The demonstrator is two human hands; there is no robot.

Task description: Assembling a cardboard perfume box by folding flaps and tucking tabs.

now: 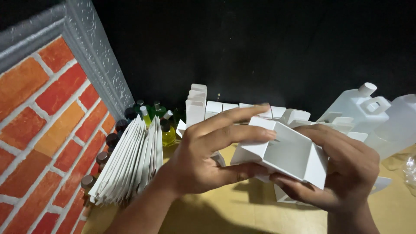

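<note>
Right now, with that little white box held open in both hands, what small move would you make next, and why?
Probably fold one of the open end flaps inward. The white box is squared up but its end is open, showing the hollow inside. The left hand steadies one side with its fingers across the top edge, and the right hand cups the other, so either thumb looks free to press a flap.

The open box (286, 154) between the left hand (203, 160) and the right hand (342, 173) looks like thin white card, matt and smooth with crisp folds, as does the stack of flat blanks (130, 160) left of the box. Behind that stack, small bottles (167, 132) look glossy with dark matt caps. Right of the box, the jugs (368, 108) are cloudy, translucent plastic; beneath it the tabletop (242, 212) is a smooth, dull yellow.
</note>
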